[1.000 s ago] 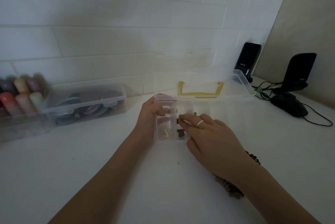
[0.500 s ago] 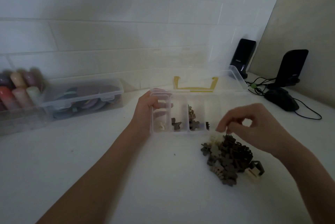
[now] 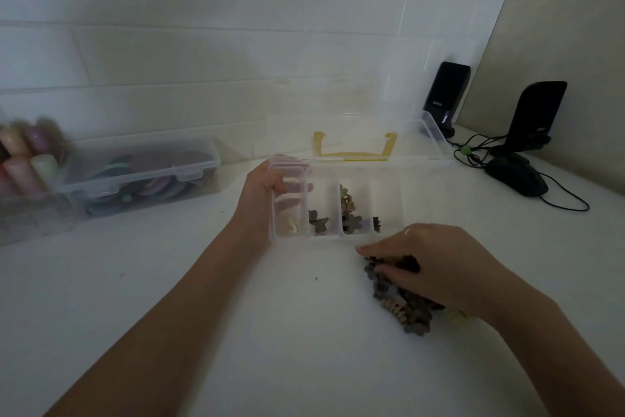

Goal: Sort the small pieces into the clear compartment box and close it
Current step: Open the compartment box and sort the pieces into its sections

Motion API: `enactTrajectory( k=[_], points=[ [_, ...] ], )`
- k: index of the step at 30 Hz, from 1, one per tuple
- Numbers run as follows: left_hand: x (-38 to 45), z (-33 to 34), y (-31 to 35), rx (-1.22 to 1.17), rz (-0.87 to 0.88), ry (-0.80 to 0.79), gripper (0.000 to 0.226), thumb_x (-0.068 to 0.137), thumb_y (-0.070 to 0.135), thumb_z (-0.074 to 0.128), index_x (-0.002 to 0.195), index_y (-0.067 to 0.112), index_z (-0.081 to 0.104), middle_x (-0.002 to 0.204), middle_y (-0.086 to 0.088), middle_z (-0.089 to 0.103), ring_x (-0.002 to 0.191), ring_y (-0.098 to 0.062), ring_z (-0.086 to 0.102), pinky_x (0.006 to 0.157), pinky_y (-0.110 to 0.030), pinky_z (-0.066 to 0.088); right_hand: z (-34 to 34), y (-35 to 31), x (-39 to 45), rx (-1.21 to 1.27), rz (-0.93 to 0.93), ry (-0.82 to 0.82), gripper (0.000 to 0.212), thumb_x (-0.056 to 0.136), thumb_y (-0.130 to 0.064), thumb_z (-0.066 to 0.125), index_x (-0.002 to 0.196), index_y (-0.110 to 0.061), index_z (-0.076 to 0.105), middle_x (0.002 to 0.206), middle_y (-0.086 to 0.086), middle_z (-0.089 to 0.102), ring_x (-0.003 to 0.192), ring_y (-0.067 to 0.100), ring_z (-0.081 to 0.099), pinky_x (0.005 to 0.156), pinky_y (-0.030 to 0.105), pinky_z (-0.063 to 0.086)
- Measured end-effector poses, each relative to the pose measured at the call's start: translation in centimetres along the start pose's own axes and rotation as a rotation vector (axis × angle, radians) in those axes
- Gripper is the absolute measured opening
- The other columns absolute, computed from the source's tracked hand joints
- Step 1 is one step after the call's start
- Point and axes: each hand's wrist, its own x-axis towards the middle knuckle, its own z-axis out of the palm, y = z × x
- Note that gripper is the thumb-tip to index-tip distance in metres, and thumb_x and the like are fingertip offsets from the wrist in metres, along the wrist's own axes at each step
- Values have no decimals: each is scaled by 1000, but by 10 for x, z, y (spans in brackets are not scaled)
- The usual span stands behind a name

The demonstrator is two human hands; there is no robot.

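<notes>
On the white counter, the left hand grips the open clear compartment box by its left end. The right hand lies over the pile of small brown pieces just beside the box, fingers curled onto them. A lidded container sits left; black speakers and a mouse right.

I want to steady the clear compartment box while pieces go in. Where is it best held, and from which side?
Grip the compartment box at its left end wall, coming from the left, as the left hand does now: fingers curl over that rim into the end compartment. That probably suits because the open lid stands along the back and the right hand works the pile of pieces at front right.
</notes>
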Motion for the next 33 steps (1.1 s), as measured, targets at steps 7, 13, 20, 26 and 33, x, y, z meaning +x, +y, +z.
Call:
enactTrajectory(
  k=[7,13,20,26,33],
  points=[
    [-2,-1,1,-14,-15,-7,41,48,6,39,82,13,60,88,-7,66,76,-26,66,59,-26,50,9,-3,3,322,16,92,21,74,-37,75,94,-42,69,90,-28,66,79,-3,59,75,14,47],
    [-3,-1,0,-36,-8,-8,40,49,7,42,83,12,62,88,-9,66,73,-25,67,54,-22,49,8,-7,3,608,7,380,22,72,-19,79,80,-24,59,81,-12,66,69,11,59,55,13,45],
    [-5,2,2,-57,-27,-31,38,48,5,43,80,13,61,86,-8,65,71,-23,67,53,-22,50,14,-7,14,438,-7,689,16,77,-16,74,76,-16,58,84,-8,62,75,8,51,62,16,41],
    [-4,1,-1,-31,-33,-25,39,51,5,41,83,13,61,81,-3,70,70,-23,69,62,-26,50,12,1,46,-153,-133,613,6,78,-23,68,75,-18,67,79,-6,69,80,19,56,71,29,34],
    [-1,0,-3,-30,-32,0,38,50,8,42,82,13,61,89,-8,66,73,-25,67,63,-27,48,25,9,41,-143,-93,571,26,85,-31,51,77,-20,73,117,-4,66,102,18,51,78,31,30]
  ],
)
